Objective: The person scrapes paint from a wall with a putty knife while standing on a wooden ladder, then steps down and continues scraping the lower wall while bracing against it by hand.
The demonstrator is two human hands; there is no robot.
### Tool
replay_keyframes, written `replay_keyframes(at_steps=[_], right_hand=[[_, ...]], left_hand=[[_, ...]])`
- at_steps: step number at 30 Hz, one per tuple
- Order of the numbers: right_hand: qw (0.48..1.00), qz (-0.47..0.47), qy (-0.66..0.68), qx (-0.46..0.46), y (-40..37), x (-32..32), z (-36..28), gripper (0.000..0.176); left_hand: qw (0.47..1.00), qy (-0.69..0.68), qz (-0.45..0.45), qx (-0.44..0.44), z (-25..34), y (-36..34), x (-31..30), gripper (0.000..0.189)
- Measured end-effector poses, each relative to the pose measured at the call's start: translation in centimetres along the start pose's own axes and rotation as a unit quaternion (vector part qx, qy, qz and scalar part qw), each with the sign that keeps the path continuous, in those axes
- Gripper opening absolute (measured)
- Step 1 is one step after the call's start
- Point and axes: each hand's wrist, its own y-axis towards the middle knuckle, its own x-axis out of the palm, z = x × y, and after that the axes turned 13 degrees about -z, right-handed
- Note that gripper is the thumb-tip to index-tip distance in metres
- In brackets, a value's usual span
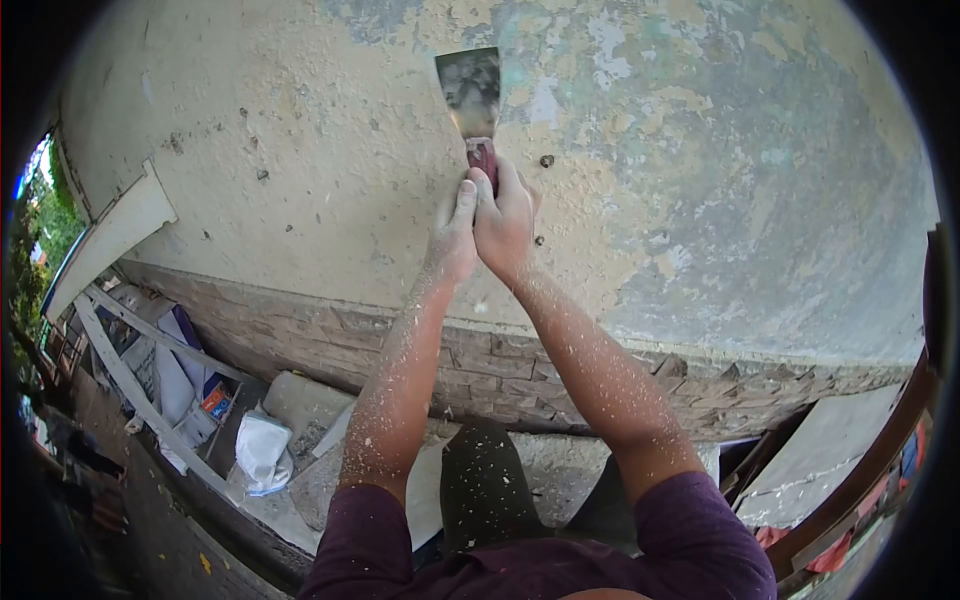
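Observation:
Both of my hands are closed together round the dark red handle of a putty knife (470,90). Its wide metal blade points up and lies against or very close to the wall (330,170). My left hand (455,225) wraps the handle from the left, its thumb along it. On the right, my right hand (507,222) grips the same handle, its thumb beside the other. Cream paint covers the wall's left part; grey, bluish patches show on the right. Pale paint flakes speckle both forearms.
A stone-faced ledge (480,355) runs along the wall's foot. At lower left are a wooden frame (135,360), a white plastic bag (263,452) and rubble. Boards (820,455) lean at lower right. A pale panel (115,240) juts out at far left.

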Motion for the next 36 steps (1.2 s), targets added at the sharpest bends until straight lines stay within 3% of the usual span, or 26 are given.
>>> replay_keyframes(at_steps=[2,3,4,6,7,8,10,12,15,17,19,21,23,26,28,31,32,34,36], right_hand=[[0.990,0.113,0.087,-0.001,-1.4,1.1,0.6,0.042],[0.991,0.106,0.086,-0.003,-1.2,0.9,0.7,0.042],[0.995,0.084,0.044,-0.013,-1.0,0.5,1.0,0.040],[0.998,0.042,-0.052,-0.006,0.1,-1.9,1.0,0.041],[0.976,0.125,-0.164,-0.070,1.0,-4.2,1.0,0.043],[0.930,0.205,-0.274,-0.133,1.9,-6.8,1.4,0.045],[0.839,0.303,-0.419,-0.168,4.0,-12.4,3.7,0.052],[0.823,0.300,-0.457,-0.152,4.4,-15.8,6.4,0.055],[0.798,0.288,-0.515,-0.124,4.7,-16.2,7.6,0.059],[0.794,0.271,-0.534,-0.109,4.8,-16.0,7.8,0.061],[0.797,0.271,-0.525,-0.126,4.7,-16.2,8.0,0.062],[0.799,0.267,-0.523,-0.126,4.6,-16.1,8.0,0.061],[0.798,0.270,-0.524,-0.126,4.6,-16.3,7.9,0.061],[0.797,0.270,-0.527,-0.118,4.6,-16.2,8.0,0.060],[0.802,0.266,-0.523,-0.114,4.6,-16.3,7.8,0.059],[0.804,0.272,-0.519,-0.103,4.4,-16.2,7.9,0.059],[0.807,0.268,-0.517,-0.104,4.4,-16.2,8.0,0.059],[0.809,0.269,-0.511,-0.107,4.6,-16.1,7.9,0.060],[0.814,0.267,-0.503,-0.114,4.6,-16.2,7.9,0.060]], left_hand=[[0.998,-0.025,0.016,-0.046,0.9,-0.7,1.1,0.046],[0.994,-0.046,0.022,-0.092,1.1,-0.8,1.2,0.043],[0.997,0.009,0.034,-0.062,-0.2,-0.5,0.7,0.041],[0.994,-0.016,0.063,-0.084,-0.8,-0.9,-0.2,0.040],[0.990,-0.038,0.082,-0.104,-1.1,-1.1,-0.7,0.039],[0.995,-0.020,0.086,-0.051,-2.2,-1.7,-1.1,0.038],[0.993,0.025,0.062,-0.094,-4.5,-3.8,-2.1,0.036],[0.988,0.069,0.035,-0.135,-6.6,-5.3,-2.6,0.034],[0.971,0.140,0.113,-0.155,-7.3,-4.7,-2.6,0.038],[0.911,0.358,0.120,-0.164,-4.8,-3.5,-1.7,0.046],[0.919,0.339,0.143,-0.144,-2.9,-0.3,-1.6,0.053],[0.932,0.302,0.148,-0.132,3.9,3.7,-1.2,0.056],[0.928,0.300,0.204,-0.086,4.6,8.0,-2.5,0.056],[0.935,0.269,0.183,-0.143,3.6,4.2,-1.5,0.055],[0.927,0.307,0.191,-0.099,-5.5,0.9,-3.5,0.052],[0.879,0.440,0.162,-0.088,-1.9,2.7,-3.9,0.046],[0.824,0.533,0.148,0.119,-0.8,5.5,-5.1,0.047],[0.931,0.322,0.138,-0.102,10.1,9.8,-1.7,0.064],[0.938,0.310,0.131,-0.088,13.1,10.8,-0.9,0.058]])
